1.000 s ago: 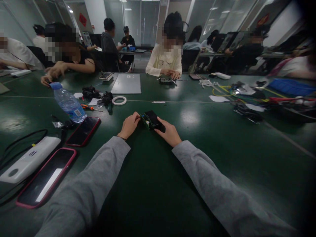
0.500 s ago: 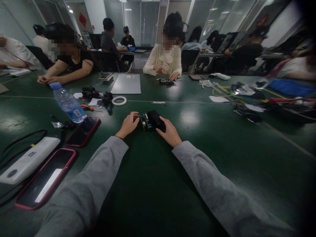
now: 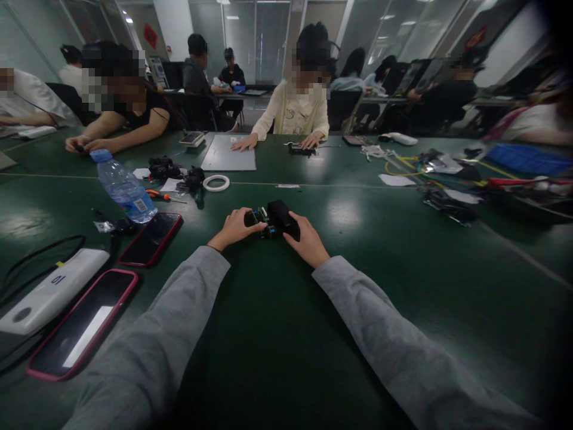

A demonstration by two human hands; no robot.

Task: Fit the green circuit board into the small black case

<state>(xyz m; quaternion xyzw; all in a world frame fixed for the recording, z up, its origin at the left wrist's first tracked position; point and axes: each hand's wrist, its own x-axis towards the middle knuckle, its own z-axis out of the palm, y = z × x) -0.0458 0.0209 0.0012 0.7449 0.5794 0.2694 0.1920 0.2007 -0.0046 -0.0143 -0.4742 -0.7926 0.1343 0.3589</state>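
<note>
Between my hands, on the dark green table [image 3: 277,334], lies a small green circuit board [image 3: 265,222] with a black box-shaped part [image 3: 281,216] at its right end. My left hand [image 3: 236,228] grips the board's left side, with the thumb laid along its near edge and the fingers on the far side. The black part is clasped by my right hand [image 3: 307,239], thumb in front and fingers over its right side. My palms hide the outer ends of both.
On the left are a water bottle [image 3: 125,188], two phones [image 3: 151,239], a white power bank [image 3: 56,289] and an orange screwdriver [image 3: 163,196]. Beyond lie a white tape roll [image 3: 216,183] and a silver panel [image 3: 224,156]. Cables [image 3: 443,167] heap at the right. A person [image 3: 295,110] sits opposite.
My left thumb has come forward across the board's near side, and the hand has closed on it. My right hand stays put. The person opposite has reached one hand onto the silver panel.
</note>
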